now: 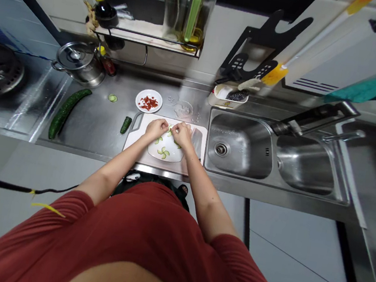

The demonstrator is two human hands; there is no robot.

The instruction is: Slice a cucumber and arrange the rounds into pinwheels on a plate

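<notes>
My left hand (pixel 156 128) and my right hand (pixel 182 135) meet over the far part of a white plate (pixel 166 158). Fingers of both are pinched, and pale green cucumber slices (pixel 170 133) show right at the fingertips; the exact grip is too small to see clearly. Nearer me on the plate lie more slices, fanned out like a flower (pixel 163 152). Another small group (pixel 159 141) sits by my left wrist, and one at the right is partly covered by my right hand. Under the plate is a white cutting board (pixel 141 153); a wide knife blade (pixel 197 138) rests on its right side.
A small dish (pixel 149 101) of chopped red pieces stands behind the board. Left of it are a cucumber stub (pixel 126 125), loose slices (pixel 112 97), a long cucumber (pixel 67 111) and a lidded pot (pixel 81 64). A double sink (pixel 240 144) adjoins at right; a bottle shelf (pixel 147 38) hangs above.
</notes>
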